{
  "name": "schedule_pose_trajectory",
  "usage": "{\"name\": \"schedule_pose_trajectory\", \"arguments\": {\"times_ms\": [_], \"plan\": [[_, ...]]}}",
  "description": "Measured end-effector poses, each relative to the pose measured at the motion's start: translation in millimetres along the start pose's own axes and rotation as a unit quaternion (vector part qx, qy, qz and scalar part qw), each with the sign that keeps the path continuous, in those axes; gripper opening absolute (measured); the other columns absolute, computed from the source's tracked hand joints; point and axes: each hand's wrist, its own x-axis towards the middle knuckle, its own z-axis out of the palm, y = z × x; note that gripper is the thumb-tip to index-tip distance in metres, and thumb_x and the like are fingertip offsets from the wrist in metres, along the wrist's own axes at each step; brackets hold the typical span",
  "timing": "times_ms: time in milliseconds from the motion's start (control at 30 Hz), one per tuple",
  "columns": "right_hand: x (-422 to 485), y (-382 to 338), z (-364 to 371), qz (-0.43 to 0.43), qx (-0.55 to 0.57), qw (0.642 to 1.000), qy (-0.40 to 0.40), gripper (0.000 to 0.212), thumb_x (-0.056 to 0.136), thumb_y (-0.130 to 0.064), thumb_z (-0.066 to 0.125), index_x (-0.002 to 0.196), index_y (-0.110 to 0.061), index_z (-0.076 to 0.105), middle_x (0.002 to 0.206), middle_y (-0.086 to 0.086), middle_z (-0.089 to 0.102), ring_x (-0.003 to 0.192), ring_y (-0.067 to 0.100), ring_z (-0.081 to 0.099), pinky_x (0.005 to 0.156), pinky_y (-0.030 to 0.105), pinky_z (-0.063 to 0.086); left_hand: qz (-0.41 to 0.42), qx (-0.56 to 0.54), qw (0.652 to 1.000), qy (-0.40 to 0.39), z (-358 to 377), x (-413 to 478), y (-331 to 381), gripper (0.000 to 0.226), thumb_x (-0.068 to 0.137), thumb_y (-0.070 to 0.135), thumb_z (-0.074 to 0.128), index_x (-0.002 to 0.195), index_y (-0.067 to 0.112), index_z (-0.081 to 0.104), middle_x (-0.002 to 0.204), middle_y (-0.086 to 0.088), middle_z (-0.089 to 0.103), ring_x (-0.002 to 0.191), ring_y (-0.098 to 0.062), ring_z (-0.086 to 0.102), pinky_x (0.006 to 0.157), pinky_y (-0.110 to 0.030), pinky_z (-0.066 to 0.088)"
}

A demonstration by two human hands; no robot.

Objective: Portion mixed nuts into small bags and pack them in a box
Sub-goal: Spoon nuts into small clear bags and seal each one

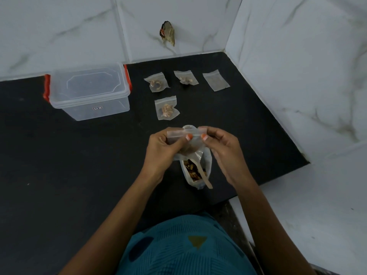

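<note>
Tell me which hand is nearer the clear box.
Left. The left hand is right of the clear box, closer to the camera; the right hand is farther right. Both pinch a small bag.

We see a black desk [79, 175] under white, grey-veined wall tiles [59, 26]. Upper left, the clear box [89, 92] has red clips. At the bottom, a teal garment [184, 249] shows dark spots and an olive triangle.

Black countertop [79, 175] in corner; white marbled wall tiles [59, 26]; dark ragged scrap [167, 33] stuck on wall.

Both hands [162, 147] [222, 149] pinching small bag [185, 135] top, nut pouch [195, 171] beneath
</note>
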Motion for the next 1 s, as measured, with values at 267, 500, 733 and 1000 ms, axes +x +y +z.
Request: {"name": "schedule_pose_trajectory", "arguments": {"times_ms": [267, 500, 733, 1000], "plan": [[-1.6, -1.6, 7.3, -0.069, -0.072, 0.995, 0.023, 0.023, 0.086, 0.003, 0.054, 0.083, -0.018, 0.062, 0.084, -0.007, 0.062, 0.076, -0.009, 0.060, 0.064, 0.008, 0.046, 0.016, 0.009, 0.999, -0.034, 5.6, -4.5, 1.8, 0.012, 0.080, 0.010, 0.062, 0.085, 0.021, 0.064, 0.079, 0.014, 0.070, 0.081, -0.002, 0.067, 0.067, -0.014, 0.052], [-2.1, -0.3, 6.5, -0.047, -0.032, 0.998, 0.024, 0.018, 0.087, 0.001, 0.052, 0.087, -0.013, 0.063, 0.086, -0.004, 0.063, 0.078, -0.003, 0.062, 0.068, 0.014, 0.050, -0.008, 0.004, 0.999, -0.041, 3.7, -4.1, 2.8, 0.014, 0.086, 0.009, 0.057, 0.090, 0.020, 0.064, 0.086, 0.006, 0.069, 0.081, -0.003, 0.067, 0.065, -0.013, 0.051], [-3.0, 3.3, 6.3, -0.039, -0.052, 0.998, 0.013, 0.012, 0.082, -0.008, 0.062, 0.090, -0.017, 0.066, 0.087, -0.005, 0.067, 0.083, 0.001, 0.064, 0.073, 0.016, 0.051, 0.029, 0.037, 0.999, 0.004, 4.3, -3.0, 0.5, 0.014, 0.084, 0.008, 0.060, 0.086, 0.020, 0.065, 0.083, 0.009, 0.069, 0.083, -0.002, 0.066, 0.069, -0.013, 0.051], [-1.1, 6.1, 11.9, -0.072, -0.056, 0.992, 0.082, 0.012, 0.082, 0.003, 0.059, 0.085, -0.007, 0.065, 0.081, -0.003, 0.063, 0.074, -0.005, 0.061, 0.063, 0.011, 0.048, 0.027, 0.020, 0.999, 0.010, 4.1, -7.3, -1.0, 0.013, 0.080, 0.008, 0.062, 0.086, 0.019, 0.066, 0.079, 0.008, 0.072, 0.079, -0.005, 0.068, 0.066, -0.013, 0.051]]}}
